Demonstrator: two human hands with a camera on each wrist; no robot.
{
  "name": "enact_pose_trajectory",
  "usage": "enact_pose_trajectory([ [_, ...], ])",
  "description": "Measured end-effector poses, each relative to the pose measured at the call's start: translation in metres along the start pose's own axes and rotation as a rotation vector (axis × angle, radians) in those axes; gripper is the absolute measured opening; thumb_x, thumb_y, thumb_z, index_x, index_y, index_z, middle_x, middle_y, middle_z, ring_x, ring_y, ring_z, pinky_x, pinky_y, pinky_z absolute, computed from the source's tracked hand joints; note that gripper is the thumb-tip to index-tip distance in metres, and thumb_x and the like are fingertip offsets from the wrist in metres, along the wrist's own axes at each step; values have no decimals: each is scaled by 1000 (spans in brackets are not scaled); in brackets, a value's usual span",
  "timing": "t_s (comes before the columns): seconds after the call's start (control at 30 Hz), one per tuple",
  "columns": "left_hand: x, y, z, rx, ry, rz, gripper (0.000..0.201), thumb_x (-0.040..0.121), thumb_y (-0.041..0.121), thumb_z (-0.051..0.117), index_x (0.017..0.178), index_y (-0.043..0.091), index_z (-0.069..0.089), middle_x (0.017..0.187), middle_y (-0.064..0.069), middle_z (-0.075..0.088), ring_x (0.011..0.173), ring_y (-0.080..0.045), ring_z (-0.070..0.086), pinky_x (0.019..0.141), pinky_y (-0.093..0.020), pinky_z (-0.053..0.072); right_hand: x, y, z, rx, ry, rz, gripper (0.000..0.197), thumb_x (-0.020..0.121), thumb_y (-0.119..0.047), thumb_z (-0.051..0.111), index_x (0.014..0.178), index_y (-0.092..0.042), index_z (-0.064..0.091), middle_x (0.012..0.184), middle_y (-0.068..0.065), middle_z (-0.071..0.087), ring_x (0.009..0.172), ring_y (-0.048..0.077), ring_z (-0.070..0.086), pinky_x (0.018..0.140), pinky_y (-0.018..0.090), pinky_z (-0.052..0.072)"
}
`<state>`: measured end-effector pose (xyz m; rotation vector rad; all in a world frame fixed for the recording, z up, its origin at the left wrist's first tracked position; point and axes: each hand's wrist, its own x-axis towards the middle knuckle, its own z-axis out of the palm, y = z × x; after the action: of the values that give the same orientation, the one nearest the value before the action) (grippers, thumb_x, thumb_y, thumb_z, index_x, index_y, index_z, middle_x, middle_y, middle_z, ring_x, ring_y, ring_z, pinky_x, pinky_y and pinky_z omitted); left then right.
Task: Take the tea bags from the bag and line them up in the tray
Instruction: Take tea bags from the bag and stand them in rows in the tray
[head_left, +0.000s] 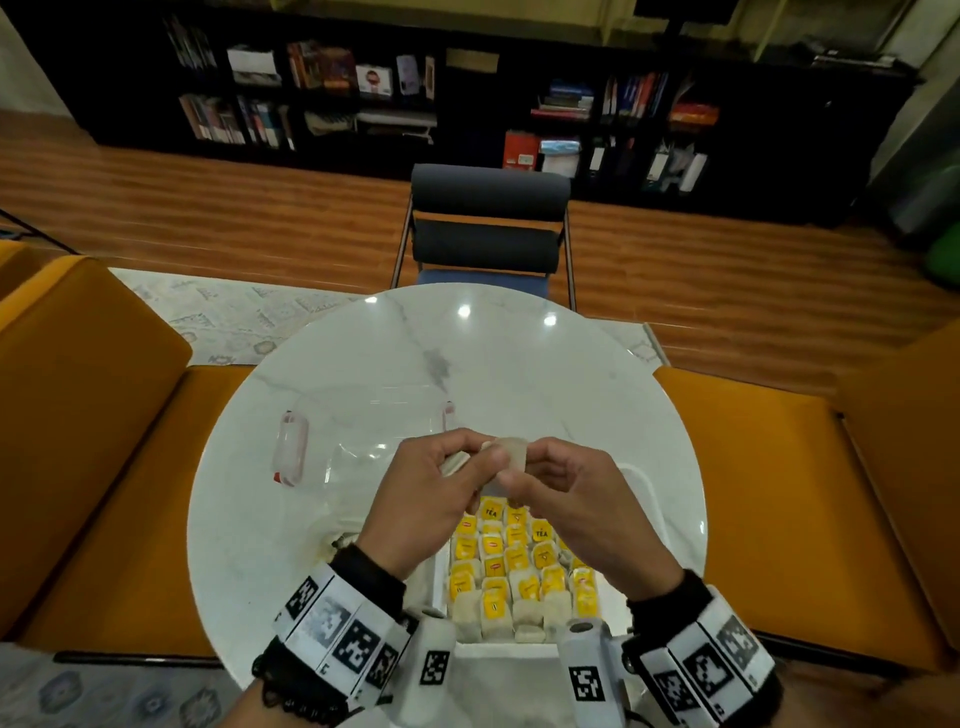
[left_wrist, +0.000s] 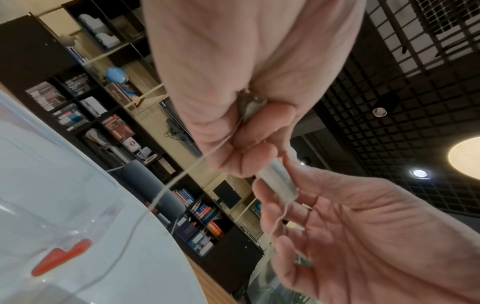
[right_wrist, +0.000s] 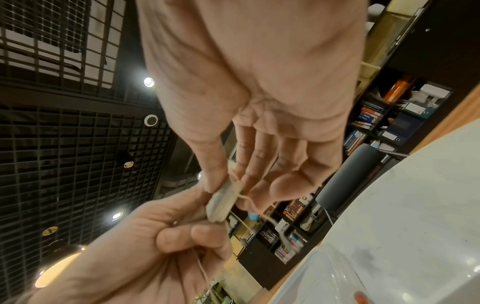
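Observation:
A pale tea bag (head_left: 506, 451) is held between both hands above the far end of the white tray (head_left: 645, 491). My left hand (head_left: 470, 462) curls its fingers round one end of it and round its string (left_wrist: 166, 187), which trails down to the table. My right hand (head_left: 525, 467) pinches the other end between thumb and forefinger. The wrist views show the same tea bag (left_wrist: 278, 181) (right_wrist: 223, 202) edge-on between left hand (left_wrist: 249, 144) (right_wrist: 197, 230) and right hand (left_wrist: 283, 197) (right_wrist: 233, 185). Rows of tea bags with yellow tags (head_left: 519, 566) fill the tray. A crumpled clear bag (head_left: 340, 540) lies left of it.
A clear plastic box with red-tipped clips (head_left: 291, 453) stands on the round white marble table (head_left: 519, 364), left of my hands. A dark chair (head_left: 488, 223) faces the table's far edge. Orange seats (head_left: 93, 415) flank both sides.

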<state>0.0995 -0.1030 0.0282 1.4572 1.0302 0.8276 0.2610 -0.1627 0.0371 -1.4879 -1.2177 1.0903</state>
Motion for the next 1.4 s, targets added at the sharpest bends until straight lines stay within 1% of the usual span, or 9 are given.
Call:
enact_pose_trajectory([
  [0.2, 3, 0, 26, -36, 10, -32, 13, 88, 32, 74, 84, 20, 80, 71, -24, 66, 51, -16, 50, 50, -20, 39, -7, 15, -25, 14, 35, 28, 13, 87, -19, 75, 78, -10, 71, 70, 5, 70, 66, 14, 64, 62, 20, 48],
  [0.37, 0, -2, 40, -180, 62, -79, 29, 76, 43, 72, 87, 18, 81, 79, -7, 71, 52, -17, 50, 51, -19, 41, 3, 40, -77, -57, 206, 109, 20, 87, -22, 75, 79, -5, 68, 73, 15, 70, 60, 13, 65, 56, 23, 46],
  [0.63, -15, -10, 44, -339, 143, -207, 33, 82, 45, 65, 86, 15, 80, 73, -7, 66, 61, -21, 49, 63, -37, 42, 40, 146, -100, -342, 314, 440, 25, 86, -9, 69, 63, -5, 60, 72, 17, 68, 65, 32, 70, 67, 43, 60],
  [0.73, -23, -11, 41, -399, 155, -249, 37, 83, 43, 64, 90, 10, 78, 73, -10, 64, 51, -13, 45, 60, -35, 41, 53, 169, -83, -532, 255, 482, 31, 84, -10, 66, 58, -9, 49, 66, 14, 56, 77, 36, 64, 59, 22, 48],
  [0.8, -29, -11, 36, -413, 161, -274, 37, 85, 40, 63, 93, 7, 77, 73, -11, 63, 46, -9, 43, 60, -34, 40, 59, 179, -76, -585, 232, 530, 29, 86, -9, 61, 60, -9, 47, 76, 17, 58, 87, 34, 63, 56, 19, 33],
  [0.9, -36, -13, 26, -380, 143, -290, 35, 84, 41, 63, 91, 10, 78, 75, -11, 65, 46, -10, 41, 60, -34, 39, 68, 185, -70, -638, 228, 594, 14, 91, -12, 58, 87, -3, 68, 107, 13, 67, 109, 29, 62, 78, 21, 39],
  [1.07, -42, -14, 8, -377, 132, -324, 40, 83, 41, 62, 96, 6, 76, 79, -12, 68, 46, -12, 41, 56, -29, 47, 76, 189, -67, -668, 218, 606, 36, 103, -18, 40, 129, -5, 61, 138, 9, 58, 131, 25, 50, 103, 26, 38],
  [1.23, -41, -13, -4, -579, 129, -435, 47, 92, 42, 55, 109, 1, 69, 94, -17, 72, 54, -16, 54, 62, -34, 56, 79, 190, -61, -791, 185, 675, 30, 91, -23, 62, 114, -5, 69, 115, 15, 69, 109, 30, 64, 83, 30, 48],
  [1.4, -29, -12, -15, -890, 122, -551, 62, 95, 49, 50, 122, -5, 62, 115, -26, 70, 86, -32, 71, 76, -41, 62, 73, 186, -66, -698, 267, 621, 21, 89, -15, 60, 104, -2, 68, 110, 18, 69, 105, 34, 64, 80, 30, 48],
])
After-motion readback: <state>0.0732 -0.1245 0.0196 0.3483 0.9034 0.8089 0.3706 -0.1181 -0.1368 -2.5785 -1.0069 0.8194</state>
